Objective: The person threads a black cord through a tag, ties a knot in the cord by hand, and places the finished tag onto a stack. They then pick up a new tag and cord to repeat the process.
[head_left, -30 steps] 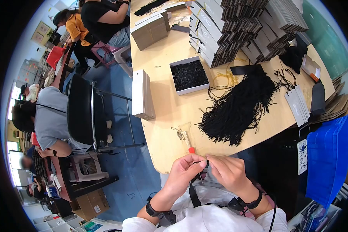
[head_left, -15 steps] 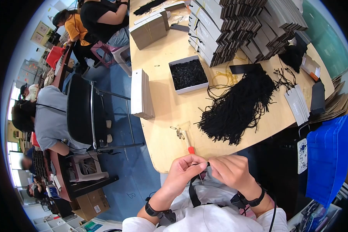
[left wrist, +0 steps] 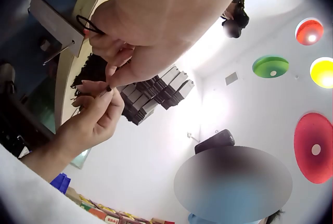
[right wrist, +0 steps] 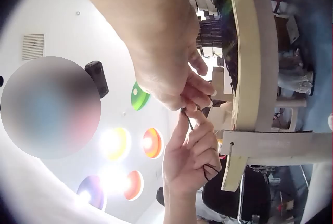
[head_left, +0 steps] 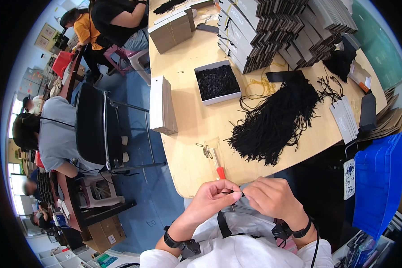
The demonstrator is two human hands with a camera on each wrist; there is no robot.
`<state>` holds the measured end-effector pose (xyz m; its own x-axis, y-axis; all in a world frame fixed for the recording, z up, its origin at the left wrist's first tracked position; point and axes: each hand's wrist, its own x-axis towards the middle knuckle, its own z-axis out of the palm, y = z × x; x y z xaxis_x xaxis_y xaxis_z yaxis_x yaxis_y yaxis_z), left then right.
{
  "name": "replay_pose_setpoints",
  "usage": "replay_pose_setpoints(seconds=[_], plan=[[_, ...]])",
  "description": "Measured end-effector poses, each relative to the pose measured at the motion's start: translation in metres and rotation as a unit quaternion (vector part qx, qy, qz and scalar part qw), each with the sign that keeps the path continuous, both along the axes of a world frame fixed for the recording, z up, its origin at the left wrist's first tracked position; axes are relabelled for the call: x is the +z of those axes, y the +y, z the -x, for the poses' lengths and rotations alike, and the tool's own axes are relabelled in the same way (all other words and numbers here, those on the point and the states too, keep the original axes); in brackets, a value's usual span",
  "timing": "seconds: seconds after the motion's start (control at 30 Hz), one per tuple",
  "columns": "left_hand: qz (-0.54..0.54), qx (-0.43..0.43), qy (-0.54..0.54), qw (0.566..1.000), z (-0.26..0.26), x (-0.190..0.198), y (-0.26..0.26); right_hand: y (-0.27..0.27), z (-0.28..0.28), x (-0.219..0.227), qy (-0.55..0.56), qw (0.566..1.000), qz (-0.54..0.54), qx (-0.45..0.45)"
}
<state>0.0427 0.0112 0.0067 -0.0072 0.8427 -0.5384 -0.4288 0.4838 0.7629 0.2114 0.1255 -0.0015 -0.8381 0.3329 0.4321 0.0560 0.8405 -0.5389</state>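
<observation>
Thumb and fingers of my left hand pinch a thin black cord, and a loop of it hangs round the fingers in the right wrist view. My right hand pinches the same cord beside it, the fingertips of both hands almost meeting at a small dark knot-like spot. A grey card with a small hole near its end stands close to the hands in both wrist views. Just beyond the hands, a red-handled tool lies at the table edge.
On the table are a heap of black cords, a white box of small black pieces, tall stacks of grey cards and a standing bundle of cards. A blue bin is at the right. Other people sit at left.
Both hands stay together at the cord. The right hand has shifted slightly to the right and turned a little, its fingers more bent than a second ago.
</observation>
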Motion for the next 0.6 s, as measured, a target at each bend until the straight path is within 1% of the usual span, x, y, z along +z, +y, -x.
replay_pose_setpoints(seconds=[0.27,0.43,0.6], plan=[[0.003,0.002,-0.016,1.0,0.0006,0.0017,0.0001,-0.0001,-0.0002,0.0028,-0.004,1.0,0.024,0.002],[-0.001,0.002,-0.023,1.0,0.001,0.0009,-0.0014,-0.001,-0.0008,0.0051,-0.012,1.0,0.001,0.001],[0.028,-0.002,-0.004,1.0,0.0033,0.0072,-0.0003,-0.001,-0.0018,0.0057,-0.015,1.0,-0.007,0.003]])
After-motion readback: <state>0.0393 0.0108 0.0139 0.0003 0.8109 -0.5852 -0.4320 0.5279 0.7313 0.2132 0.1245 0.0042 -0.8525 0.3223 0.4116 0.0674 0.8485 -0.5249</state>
